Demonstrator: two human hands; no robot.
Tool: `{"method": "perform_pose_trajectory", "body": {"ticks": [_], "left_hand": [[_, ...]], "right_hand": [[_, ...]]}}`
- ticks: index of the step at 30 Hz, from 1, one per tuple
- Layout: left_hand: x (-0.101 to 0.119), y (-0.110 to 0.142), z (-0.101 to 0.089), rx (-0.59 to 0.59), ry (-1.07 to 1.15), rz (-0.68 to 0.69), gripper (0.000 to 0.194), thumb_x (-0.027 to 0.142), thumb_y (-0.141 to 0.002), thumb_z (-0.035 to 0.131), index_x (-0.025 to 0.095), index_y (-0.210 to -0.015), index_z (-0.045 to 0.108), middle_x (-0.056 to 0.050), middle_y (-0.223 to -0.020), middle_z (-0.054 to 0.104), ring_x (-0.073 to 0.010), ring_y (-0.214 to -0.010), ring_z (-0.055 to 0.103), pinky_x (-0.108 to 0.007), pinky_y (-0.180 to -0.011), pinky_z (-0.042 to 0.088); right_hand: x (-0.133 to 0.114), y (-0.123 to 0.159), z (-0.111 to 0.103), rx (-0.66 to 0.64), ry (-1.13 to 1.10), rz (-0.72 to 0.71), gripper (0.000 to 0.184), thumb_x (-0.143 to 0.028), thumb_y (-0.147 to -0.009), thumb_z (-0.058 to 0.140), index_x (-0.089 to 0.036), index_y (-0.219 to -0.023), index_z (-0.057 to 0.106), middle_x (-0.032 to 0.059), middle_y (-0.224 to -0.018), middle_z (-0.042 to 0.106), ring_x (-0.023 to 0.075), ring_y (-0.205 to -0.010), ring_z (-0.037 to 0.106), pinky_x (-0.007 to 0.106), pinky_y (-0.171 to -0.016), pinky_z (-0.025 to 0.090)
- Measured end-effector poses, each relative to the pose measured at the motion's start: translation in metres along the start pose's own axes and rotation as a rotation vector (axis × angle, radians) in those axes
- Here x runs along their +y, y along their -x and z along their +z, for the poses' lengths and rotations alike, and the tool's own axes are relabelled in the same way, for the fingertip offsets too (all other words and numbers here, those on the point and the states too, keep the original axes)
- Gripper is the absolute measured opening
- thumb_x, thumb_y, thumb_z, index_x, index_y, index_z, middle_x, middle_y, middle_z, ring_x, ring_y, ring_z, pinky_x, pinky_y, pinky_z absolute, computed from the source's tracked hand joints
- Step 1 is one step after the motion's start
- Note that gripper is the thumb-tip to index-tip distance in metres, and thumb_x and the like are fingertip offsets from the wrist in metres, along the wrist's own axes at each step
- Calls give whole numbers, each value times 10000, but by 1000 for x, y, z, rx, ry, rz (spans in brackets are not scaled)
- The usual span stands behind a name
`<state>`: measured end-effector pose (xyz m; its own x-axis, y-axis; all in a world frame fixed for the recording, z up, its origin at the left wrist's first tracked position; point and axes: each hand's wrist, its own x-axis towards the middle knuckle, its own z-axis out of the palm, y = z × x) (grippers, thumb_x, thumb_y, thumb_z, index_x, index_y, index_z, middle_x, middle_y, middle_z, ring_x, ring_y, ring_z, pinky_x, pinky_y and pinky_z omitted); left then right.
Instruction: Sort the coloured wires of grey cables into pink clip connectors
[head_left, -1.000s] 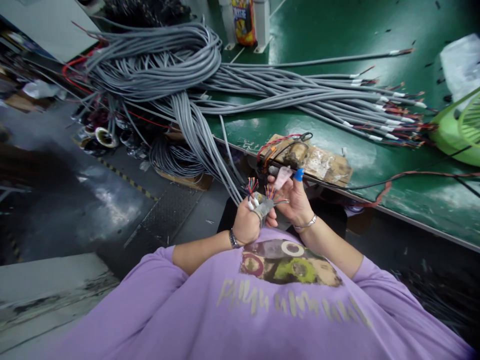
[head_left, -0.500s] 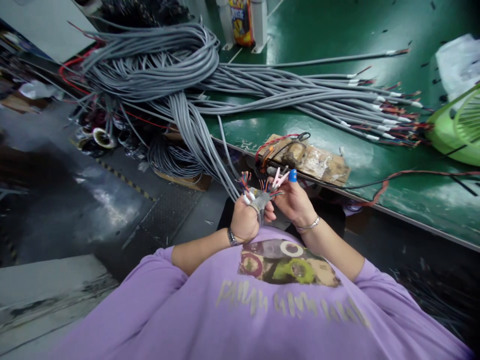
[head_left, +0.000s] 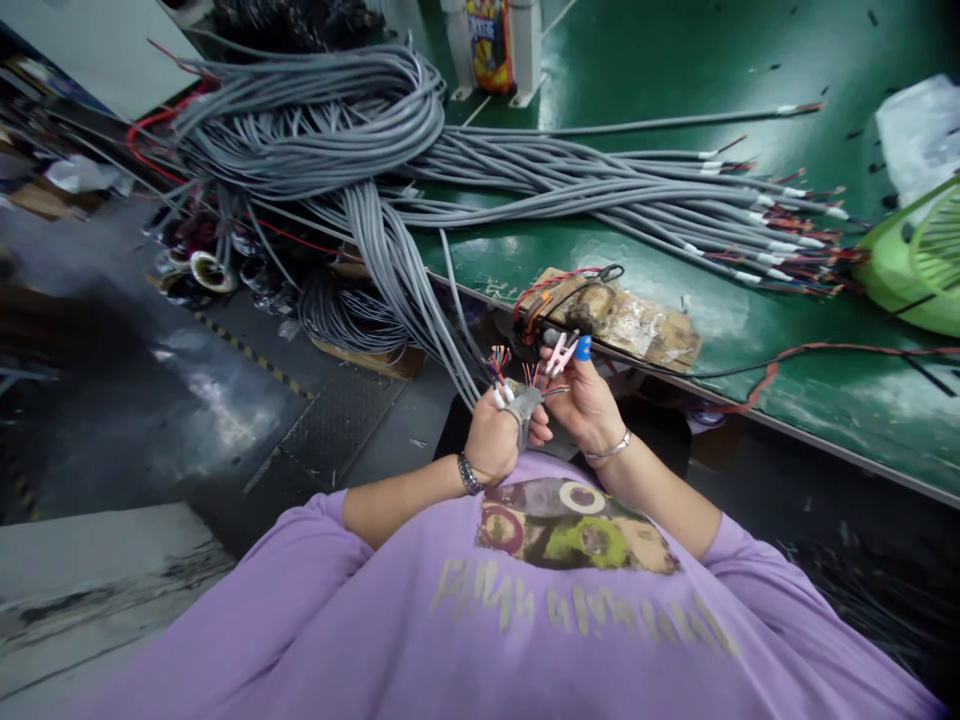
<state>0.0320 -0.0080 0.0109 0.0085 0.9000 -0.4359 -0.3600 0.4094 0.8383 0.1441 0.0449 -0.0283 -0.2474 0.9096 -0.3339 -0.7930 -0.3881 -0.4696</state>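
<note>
In front of my shirt, my left hand [head_left: 491, 440] is closed around the ends of several grey cables [head_left: 527, 407]. Thin coloured wires [head_left: 500, 362] fan out from their stripped ends, beside short white sleeves. My right hand [head_left: 589, 405], with a blue cover [head_left: 583, 348] on the thumb, pinches a small pink plastic clip [head_left: 560, 355] shaped like a clothes peg. The clip is close to the orange and dark wires at the cable ends; I cannot tell whether it touches them.
A large coil of grey cable [head_left: 315, 120] lies on the green table [head_left: 675, 60], its wired ends reaching right towards a green fan [head_left: 919, 255]. A worn wooden block [head_left: 652, 330] sits at the table edge. More cable [head_left: 352, 320] is coiled low on the left.
The pink clip has turned in my right fingers, so its two prongs now show, and it has come down nearer the wires. My left hand keeps its hold on the cables.
</note>
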Motion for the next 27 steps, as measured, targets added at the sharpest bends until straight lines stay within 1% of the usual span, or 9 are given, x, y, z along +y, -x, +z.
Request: {"method": "perform_pose_trajectory", "body": {"ticks": [4,9,11,15,17,19,22,24,27], "left_hand": [[1,1,1,15,3,6,387,443,-622,788,169,-727,536,33,-537,606,-107,-385,563,-194,-370,409],[1,2,1,-11,-10,9,363,437,-645,766,169,-720,533,25,-537,614,-111,-394,573,-190,-372,414],[2,2,2,-11,-9,13,361,437,-643,763,168,-706,531,27,-531,610,-109,-390,569,-191,-372,415],[4,6,1,-10,-18,17,406,470,-607,790,161,-675,536,24,-524,603,-112,-384,568,-198,-372,421],[4,9,-2,-12,-44,23,429,498,-604,795,156,-657,541,16,-522,603,-117,-391,577,-200,-372,420],[4,10,-6,-19,-82,37,440,521,-626,786,153,-647,547,6,-530,611,-120,-403,588,-199,-377,421],[0,10,-15,-51,-146,80,431,531,-678,763,152,-668,558,-1,-549,629,-121,-424,606,-192,-383,416],[-4,8,-20,-86,-185,108,413,522,-709,751,153,-702,565,-3,-570,645,-121,-438,617,-187,-388,416],[-7,6,-24,-135,-238,112,402,516,-734,740,151,-745,572,-11,-589,659,-131,-465,640,-188,-403,430]], "right_hand": [[-1,2,1,15,6,11,388,-586,-729,756,-215,-814,682,-36,-649,654,103,-527,564,238,-513,487],[-1,2,-1,-29,27,12,402,-624,-764,701,-235,-865,679,-36,-659,657,121,-542,590,257,-510,488],[0,2,-2,-59,9,7,421,-636,-760,697,-235,-887,676,-30,-691,670,127,-562,601,262,-522,498],[0,3,-5,-81,-32,-30,421,-633,-746,714,-224,-831,659,-16,-819,722,112,-619,612,243,-564,515],[-1,6,-8,-101,-13,-21,457,-664,-738,700,-220,-839,667,-5,-859,733,107,-638,614,234,-575,518],[-5,10,-13,-156,57,43,528,-716,-694,697,-212,-850,683,13,-836,730,118,-643,620,240,-575,522],[-14,18,-23,-269,231,183,608,-752,-594,737,-188,-820,703,39,-768,717,146,-649,638,273,-598,542],[-21,24,-28,-305,339,210,583,-700,-582,785,-168,-812,713,45,-757,710,142,-647,635,279,-619,547],[-27,30,-28,-279,448,172,451,-516,-592,871,-154,-814,720,27,-747,698,109,-621,602,249,-613,525]]}}
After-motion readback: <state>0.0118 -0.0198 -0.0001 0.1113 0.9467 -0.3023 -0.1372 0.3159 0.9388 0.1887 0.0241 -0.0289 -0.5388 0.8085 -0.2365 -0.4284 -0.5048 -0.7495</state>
